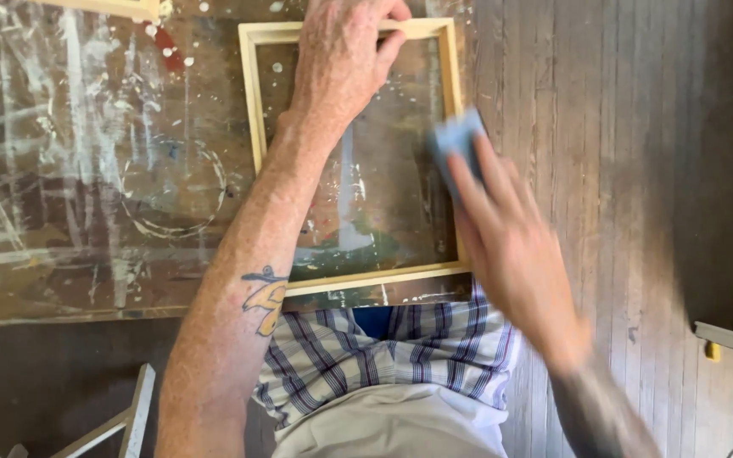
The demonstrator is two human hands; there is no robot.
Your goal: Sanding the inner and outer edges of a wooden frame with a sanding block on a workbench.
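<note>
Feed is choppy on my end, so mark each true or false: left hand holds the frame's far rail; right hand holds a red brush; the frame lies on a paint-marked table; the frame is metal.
1. The left hand grips the far rail of the wooden frame: true.
2. The right hand holds a red brush: false, a blue block.
3. The frame lies on a paint-marked table: true.
4. The frame is metal: false, pale wood.
</note>
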